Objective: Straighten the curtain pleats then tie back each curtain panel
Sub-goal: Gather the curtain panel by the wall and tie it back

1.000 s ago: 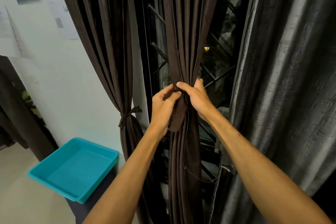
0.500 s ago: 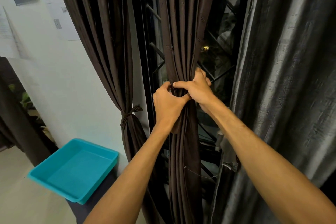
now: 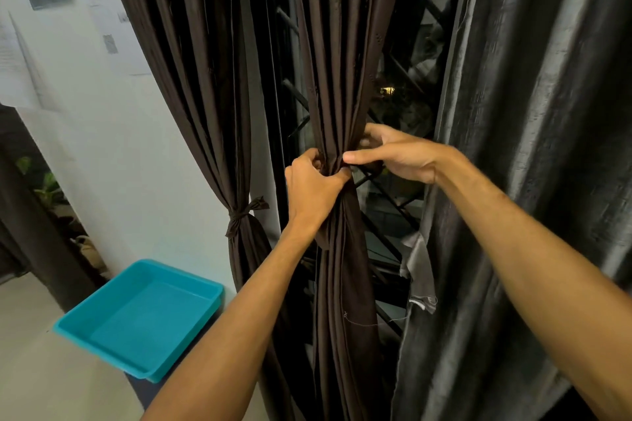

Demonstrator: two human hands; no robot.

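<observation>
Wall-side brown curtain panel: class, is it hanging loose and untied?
No: a knotted tie cinches the wall-side curtain panel into a bunch.

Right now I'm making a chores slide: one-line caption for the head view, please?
Left hand and right hand hold the gathered dark brown pleated curtain panel; the matching panel beside it is tied.

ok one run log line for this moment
step: tie-back, middle panel | left hand: grips gathered pleats | right hand: at panel's right edge, grip unclear | wall-side panel: tied
</observation>
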